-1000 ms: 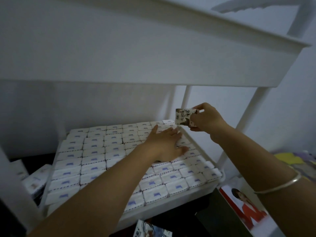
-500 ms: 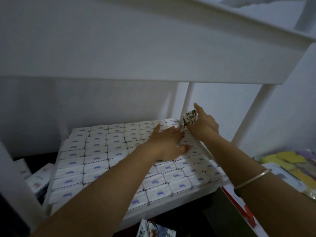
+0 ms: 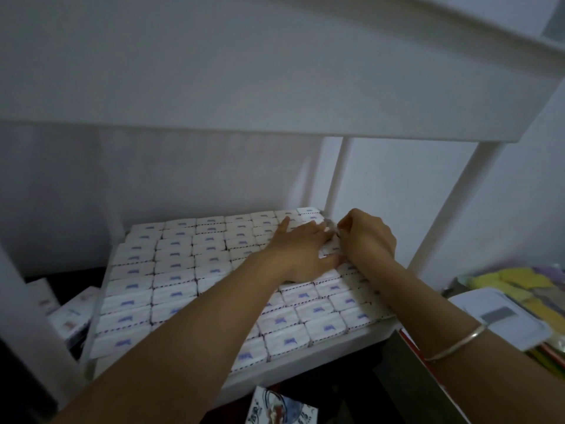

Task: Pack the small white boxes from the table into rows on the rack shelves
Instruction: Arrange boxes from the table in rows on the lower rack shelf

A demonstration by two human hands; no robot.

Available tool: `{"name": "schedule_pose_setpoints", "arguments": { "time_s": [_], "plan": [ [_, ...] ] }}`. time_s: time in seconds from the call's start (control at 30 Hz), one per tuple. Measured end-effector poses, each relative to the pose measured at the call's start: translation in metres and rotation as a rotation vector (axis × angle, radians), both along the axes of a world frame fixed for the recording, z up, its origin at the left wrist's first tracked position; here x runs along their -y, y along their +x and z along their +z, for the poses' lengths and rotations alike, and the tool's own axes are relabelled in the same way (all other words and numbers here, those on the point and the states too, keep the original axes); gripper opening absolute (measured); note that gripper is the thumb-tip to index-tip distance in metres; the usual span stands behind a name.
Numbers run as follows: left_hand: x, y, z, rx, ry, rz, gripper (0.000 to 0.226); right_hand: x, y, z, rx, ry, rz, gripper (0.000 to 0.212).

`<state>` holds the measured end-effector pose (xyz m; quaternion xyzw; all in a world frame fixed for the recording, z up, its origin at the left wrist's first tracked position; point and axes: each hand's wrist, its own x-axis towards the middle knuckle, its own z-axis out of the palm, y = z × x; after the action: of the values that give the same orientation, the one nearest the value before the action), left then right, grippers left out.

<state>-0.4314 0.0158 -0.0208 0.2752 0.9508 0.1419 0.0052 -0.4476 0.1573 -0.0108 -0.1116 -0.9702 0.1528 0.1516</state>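
At the bottom edge, centre, lies one printed pack (image 3: pixel 280 409), partly cut off. Two bare forearms reach up from the lower corners; the right wrist wears one thin bangle (image 3: pixel 457 344).

Past them runs the front rim of the lower shelf (image 3: pixel 305 366), in mid-frame. White boxes (image 3: pixel 174 274), each with a small blue mark, fill it edge to edge in tight rows. Seven show across the back row; the arms cover too many to count the rest.

The left hand (image 3: pixel 301 252) lies flat on the boxes right of centre, fingers straight and spread, pressing down and holding nothing. The right hand (image 3: pixel 367 237) sits just beside it at the shelf's far right edge, fingers curled down at the outermost row; whether they pinch a box cannot be told. One box (image 3: pixel 329 243) shows tilted between the two hands.

Lower left, a few more boxes (image 3: pixel 73 316) lie on a dark surface below the shelf. At the right edge sit one flat white device (image 3: pixel 501 319) and some yellow pieces (image 3: pixel 519 280).

Behind the hands stand two white posts (image 3: pixel 336 175), carrying the upper shelf (image 3: pixel 275 71) across the top of the frame.
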Motion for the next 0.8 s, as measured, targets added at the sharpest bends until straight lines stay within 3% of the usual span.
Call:
{"name": "schedule_pose_setpoints", "arguments": {
  "time_s": [0.17,0.33,0.43,0.53,0.63,0.8],
  "plan": [
    [-0.001,-0.002,-0.002,-0.012,0.000,0.005,0.063,-0.006,0.007,0.001,0.031,-0.057,0.030,0.028],
    [-0.001,0.002,0.007,-0.076,0.023,-0.015,0.054,-0.007,0.050,0.014,-0.076,-0.123,0.260,0.064],
    [0.001,0.012,0.013,-0.165,0.086,-0.009,0.034,-0.005,0.096,0.014,-0.168,-0.139,0.381,0.051],
    [0.009,0.032,0.016,-0.210,0.164,0.053,0.029,-0.008,0.141,0.010,-0.248,-0.075,0.531,0.032],
    [0.021,0.067,0.020,-0.310,0.270,0.102,0.022,-0.011,0.166,0.008,-0.127,-0.095,0.604,0.021],
    [0.046,0.148,0.022,-0.205,0.223,0.124,0.008,0.008,0.196,-0.010,0.173,-0.065,0.756,0.016]
  ]
}}
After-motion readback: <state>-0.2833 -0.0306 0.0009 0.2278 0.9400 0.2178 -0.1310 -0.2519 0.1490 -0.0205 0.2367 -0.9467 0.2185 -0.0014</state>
